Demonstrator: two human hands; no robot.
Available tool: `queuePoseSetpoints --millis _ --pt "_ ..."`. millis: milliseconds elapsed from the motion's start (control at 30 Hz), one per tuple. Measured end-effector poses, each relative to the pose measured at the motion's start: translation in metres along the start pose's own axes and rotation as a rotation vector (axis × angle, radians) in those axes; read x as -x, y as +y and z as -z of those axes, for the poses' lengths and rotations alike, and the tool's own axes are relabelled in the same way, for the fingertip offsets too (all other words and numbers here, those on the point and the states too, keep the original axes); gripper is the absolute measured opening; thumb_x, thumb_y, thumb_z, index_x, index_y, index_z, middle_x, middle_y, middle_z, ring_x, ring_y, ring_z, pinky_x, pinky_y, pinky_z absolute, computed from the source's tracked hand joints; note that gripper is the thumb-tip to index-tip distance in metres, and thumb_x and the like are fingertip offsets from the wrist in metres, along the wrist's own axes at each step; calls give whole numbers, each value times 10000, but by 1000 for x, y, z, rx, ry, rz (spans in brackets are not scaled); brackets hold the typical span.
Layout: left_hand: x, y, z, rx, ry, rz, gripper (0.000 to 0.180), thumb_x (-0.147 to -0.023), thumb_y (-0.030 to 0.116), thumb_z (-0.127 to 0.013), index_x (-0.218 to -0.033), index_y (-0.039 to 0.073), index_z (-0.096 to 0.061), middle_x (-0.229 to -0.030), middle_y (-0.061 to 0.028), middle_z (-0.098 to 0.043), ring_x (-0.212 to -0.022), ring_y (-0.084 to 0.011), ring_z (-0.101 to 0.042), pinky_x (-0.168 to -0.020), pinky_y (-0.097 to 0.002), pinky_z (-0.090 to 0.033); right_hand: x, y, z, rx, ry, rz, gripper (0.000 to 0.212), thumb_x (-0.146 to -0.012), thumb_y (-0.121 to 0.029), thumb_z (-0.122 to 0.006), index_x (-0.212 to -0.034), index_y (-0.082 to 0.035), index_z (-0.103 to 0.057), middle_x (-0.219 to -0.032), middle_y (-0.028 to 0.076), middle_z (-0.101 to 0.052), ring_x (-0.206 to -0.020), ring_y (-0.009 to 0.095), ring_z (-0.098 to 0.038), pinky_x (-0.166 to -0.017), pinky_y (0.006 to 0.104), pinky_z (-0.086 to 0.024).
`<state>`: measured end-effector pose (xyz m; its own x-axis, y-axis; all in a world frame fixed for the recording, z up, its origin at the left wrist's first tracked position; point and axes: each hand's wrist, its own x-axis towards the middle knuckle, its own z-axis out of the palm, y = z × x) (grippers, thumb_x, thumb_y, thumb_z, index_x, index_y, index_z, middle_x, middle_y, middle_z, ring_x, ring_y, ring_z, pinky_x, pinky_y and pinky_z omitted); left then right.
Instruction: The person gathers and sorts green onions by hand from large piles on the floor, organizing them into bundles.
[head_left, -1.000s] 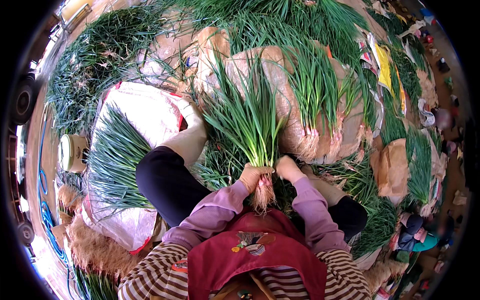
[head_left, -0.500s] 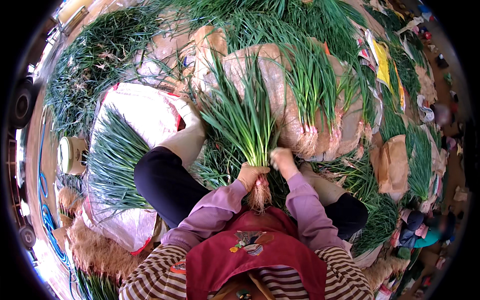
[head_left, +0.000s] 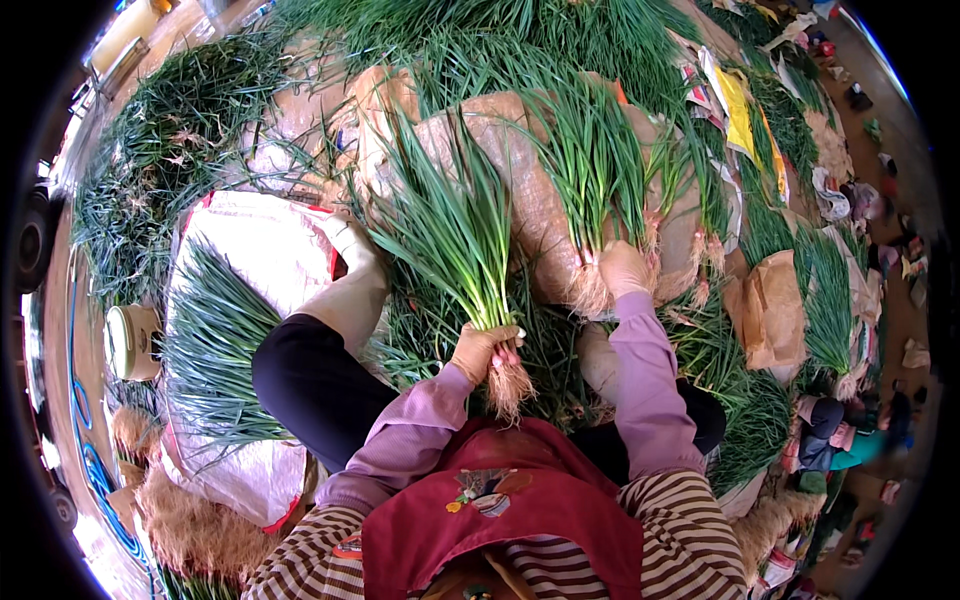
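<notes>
My left hand (head_left: pixel 478 350) is closed round a bunch of spring onions (head_left: pixel 486 290) just above the pinkish bulbs. Their pale roots (head_left: pixel 510 385) hang toward my apron, and the green leaves fan away from me. On the brown woven sacking (head_left: pixel 480 125) ahead lie more spring onions (head_left: pixel 590 190), roots toward me. My right hand (head_left: pixel 622 268) is down among their lower stems, fingers bent in on them beside the roots. Part of its grip is hidden by the back of the hand.
A white sack (head_left: pixel 250 230) at my left bears a pile of spring onions (head_left: pixel 215 340). Beyond it stands a pale bucket (head_left: pixel 133 342), with a blue hose (head_left: pixel 95 480) farther left. Loose leaves (head_left: pixel 170 120) cover the far left. At right are a brown paper piece (head_left: pixel 775 310) and another person (head_left: pixel 825 430).
My right hand has left the held bunch and moved right and forward to the spring onions on the sacking. My left hand keeps its hold. The whole view has shifted slightly left.
</notes>
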<state>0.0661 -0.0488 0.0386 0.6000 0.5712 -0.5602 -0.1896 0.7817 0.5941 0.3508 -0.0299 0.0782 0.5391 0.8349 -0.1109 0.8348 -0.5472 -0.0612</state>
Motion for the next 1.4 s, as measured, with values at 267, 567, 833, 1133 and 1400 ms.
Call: queuePoseSetpoints --millis 267,567,833,1133,1400 --pt "-1 0 -8 179 14 67 254 -777 105 -705 -992 -8 -633 -657 -89 -628 -405 -157 -564 -334 -215 -395 130 -59 0 -778 -278 123 151 -827 -170 -618 -858 -23 -637 -765 119 -667 -709 160 -621 -635 288 -486" --pt "7 -5 -8 74 -27 27 108 -765 47 -682 -816 -32 -629 -606 -100 -627 -425 -159 -582 -365 -220 -430 98 -70 -33 -1395 -365 -188 241 -864 -251 -618 -809 -17 -629 -592 -17 -535 -457 53 -409 -436 207 -314" --pt "12 -10 -1 -38 58 -20 137 -728 43 -705 -659 -45 -625 -548 -105 -612 -377 -150 -560 -315 -228 -382 152 -37 -131 -540 -1000 233 210 -862 -165 -538 -930 19 -611 -734 88 -630 -601 140 -595 -528 263 -452" --pt "9 -17 5 -263 109 45 141 -651 18 -754 -642 -39 -625 -531 -88 -597 -362 -130 -529 -324 -233 -384 97 -74 -35 -838 -322 -39 309 -838 -290 -656 -897 12 -635 -637 19 -571 -495 85 -461 -447 223 -329" --pt "0 -30 12 -345 171 7 155 -646 8 -753 -634 -43 -606 -510 -95 -584 -344 -136 -514 -308 -237 -376 137 -46 -124 -691 -984 -66 217 -793 -179 -602 -748 31 -632 -664 139 -627 -463 203 -559 -418 322 -444"
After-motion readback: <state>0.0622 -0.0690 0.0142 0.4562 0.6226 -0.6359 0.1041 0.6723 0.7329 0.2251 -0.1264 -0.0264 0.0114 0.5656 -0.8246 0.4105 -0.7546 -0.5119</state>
